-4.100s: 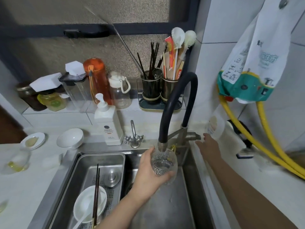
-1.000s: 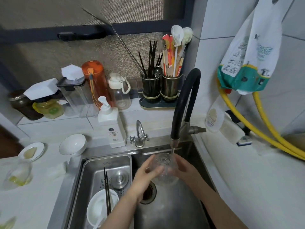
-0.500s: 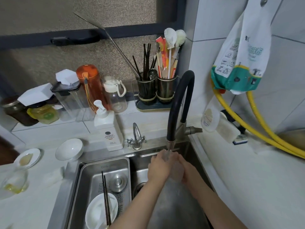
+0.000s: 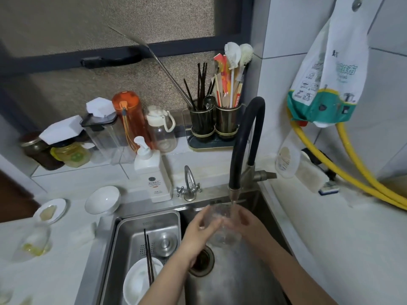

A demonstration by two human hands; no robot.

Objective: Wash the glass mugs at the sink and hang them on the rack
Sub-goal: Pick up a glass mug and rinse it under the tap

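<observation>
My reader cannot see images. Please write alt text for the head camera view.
Both hands, left hand and right hand, hold a glass mug under the black faucet over a steel sink. A white bowl with chopsticks lies in the left basin.

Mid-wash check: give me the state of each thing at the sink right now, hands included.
glass mug: held under the spout, over the basin
left hand: grips the mug
right hand: grips the mug
black faucet: running
drain: unplugged
white bowl: in the steel tray, chopsticks across it
</observation>
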